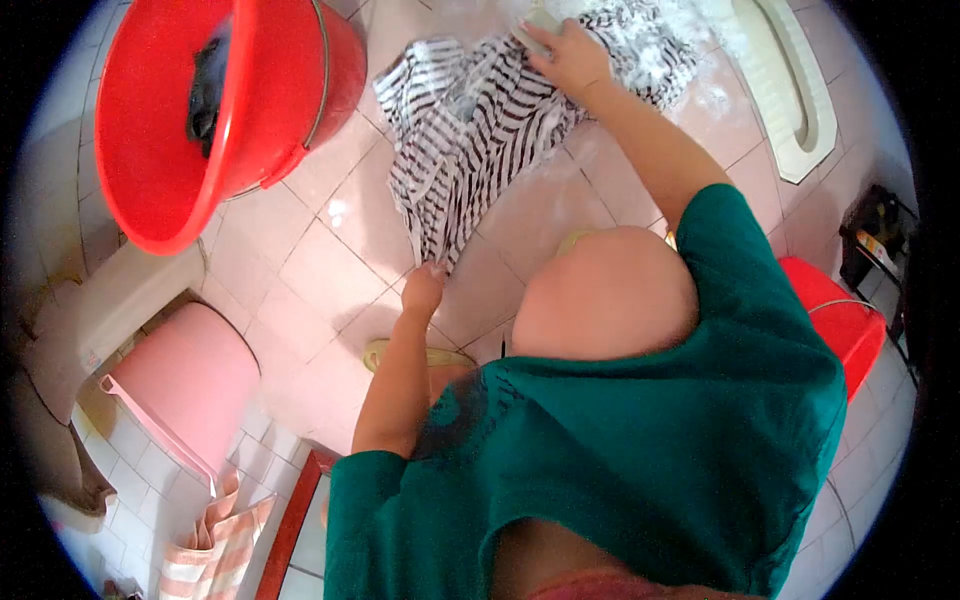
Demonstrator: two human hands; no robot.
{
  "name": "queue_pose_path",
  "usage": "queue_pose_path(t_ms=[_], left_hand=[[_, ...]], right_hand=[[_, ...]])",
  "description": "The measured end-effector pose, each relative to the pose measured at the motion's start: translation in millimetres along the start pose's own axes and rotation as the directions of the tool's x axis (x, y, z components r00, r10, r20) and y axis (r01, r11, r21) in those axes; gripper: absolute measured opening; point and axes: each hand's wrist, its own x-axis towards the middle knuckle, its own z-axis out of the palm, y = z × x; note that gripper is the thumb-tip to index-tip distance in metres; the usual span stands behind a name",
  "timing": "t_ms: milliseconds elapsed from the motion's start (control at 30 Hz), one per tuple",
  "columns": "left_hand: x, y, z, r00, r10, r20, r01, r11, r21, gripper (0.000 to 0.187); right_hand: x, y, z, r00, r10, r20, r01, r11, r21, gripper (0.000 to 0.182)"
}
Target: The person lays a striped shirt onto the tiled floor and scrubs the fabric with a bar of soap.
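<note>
A black-and-white striped garment (490,125) lies wet and stretched out over the pink tiles, with white suds on its far right part. My left hand (424,288) is closed on the gathered near end of the cloth and pulls it into a narrow point. Farther up, my right hand (575,62) is closed around a pale block-like object (541,24), held right over the garment's upper middle. Whether that object is a brush or a bar of soap I cannot tell.
A large red bucket (345,75) with dark cloth inside stands at upper left. Below it is a pink bucket (190,385). A white squat toilet (815,120) is set in the floor at upper right. Another red bucket (835,325) stands at right, beside my body.
</note>
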Motion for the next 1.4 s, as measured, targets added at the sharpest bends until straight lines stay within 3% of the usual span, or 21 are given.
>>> queue_pose_path(t_ms=[67,167,267,300,367,467,567,633,667,700,800,867,967,1000,1100,1167,1233,1267,1300,1367,1400], left_hand=[[-11.6,28.7,-19.6,0.998,-0.069,0.002,0.069,0.991,-0.112,0.048],[-2.6,36.6,-24.2,0.997,-0.068,0.027,0.069,0.997,-0.041,0.047],[-6.6,27.7,-15.6,0.992,-0.09,0.085,0.095,0.993,-0.065,0.045],[-5.9,17.6,-8.0,1.0,0.014,-0.025,-0.016,0.997,-0.069,0.045],[-6.3,8.8,-9.7,0.986,0.104,-0.129,-0.112,0.992,-0.061,0.044],[-9.8,25.7,-23.1,0.998,-0.046,0.032,0.048,0.996,-0.072,0.043],[2.3,20.9,-19.1,1.0,0.007,0.021,-0.007,1.0,-0.004,0.042],[4.0,21.1,-16.2,0.999,-0.035,0.01,0.035,0.999,-0.024,0.042],[0.9,30.0,-21.1,0.997,-0.08,0.013,0.081,0.996,-0.048,0.041],[2.5,31.1,-23.1,0.996,-0.084,0.016,0.085,0.995,-0.046,0.041],[-5.3,28.7,-16.5,0.995,0.051,-0.088,-0.054,0.998,-0.035,0.041],[-3.3,24.1,-16.5,0.996,0.084,-0.02,-0.083,0.995,0.052,0.043],[-7.6,28.3,-27.7,0.999,-0.03,-0.01,0.03,0.998,-0.061,0.044],[-1.1,32.0,-34.2,1.0,-0.018,0.02,0.02,0.994,-0.105,0.045],[19.7,11.0,-12.7,0.999,0.054,-0.004,-0.054,0.998,-0.014,0.045],[21.8,14.1,-14.2,0.99,0.135,-0.033,-0.133,0.989,0.061,0.046],[10.8,33.6,-30.9,0.996,-0.075,0.046,0.078,0.995,-0.069,0.046],[10.8,30.7,-29.6,0.995,-0.083,0.051,0.086,0.994,-0.064,0.046],[8.7,26.5,-27.4,0.998,-0.042,0.049,0.045,0.997,-0.064,0.045],[19.7,11.0,-21.6,0.999,0.02,0.035,-0.019,0.999,-0.046,0.045],[22.2,-2.3,-12.4,0.997,0.078,0.013,-0.079,0.997,0.015,0.045]], right_hand=[[-8.7,-37.0,-0.6,0.981,0.185,0.058,-0.187,0.982,0.02,0.038],[-73.0,-111.2,7.7,0.939,-0.252,0.232,0.183,0.941,0.284,0.045],[-154.5,-147.2,29.1,0.615,-0.787,0.047,0.656,0.544,0.523,0.052],[-146.4,-136.7,34.2,0.621,-0.782,0.044,0.654,0.548,0.521,0.052],[-78.5,-100.2,15.4,0.818,-0.361,0.447,0.249,0.924,0.292,0.049],[-10.3,-2.4,10.7,0.995,-0.018,-0.094,0.018,1.0,-0.004,0.039],[-3.5,-4.7,3.2,0.967,0.157,-0.2,-0.164,0.986,-0.018,0.042],[-25.9,-48.4,5.0,0.985,0.123,-0.123,-0.112,0.989,0.091,0.042],[-41.2,-81.2,3.6,0.956,0.106,0.274,-0.18,0.949,0.259,0.042],[-79.2,-106.1,35.3,0.967,-0.202,0.158,0.122,0.904,0.41,0.043],[-143.6,-150.4,27.0,0.675,-0.628,0.387,0.433,0.762,0.482,0.04],[-118.2,-130.3,36.0,0.566,-0.695,0.444,0.589,0.717,0.373,0.042],[-18.1,-26.9,12.0,0.988,-0.129,0.088,0.121,0.988,0.092,0.043],[-7.2,3.7,22.4,0.981,-0.119,-0.15,0.123,0.992,0.016,0.039],[-8.4,-17.3,14.2,0.987,0.102,-0.124,-0.104,0.995,-0.005,0.042],[-23.5,-45.1,34.0,0.994,0.004,-0.109,0.003,0.998,0.068,0.047],[-71.4,-102.3,59.6,0.953,-0.294,0.078,0.255,0.912,0.321,0.053],[-96.9,-140.4,19.3,0.813,-0.386,0.436,0.174,0.876,0.451,0.051],[-118.9,-144.9,26.5,0.81,-0.384,0.444,0.161,0.873,0.461,0.051],[-138.0,-145.1,42.7,0.611,-0.774,0.168,0.607,0.594,0.528,0.047],[-113.8,-127.0,48.4,0.709,-0.629,0.319,0.527,0.773,0.354,0.043]])
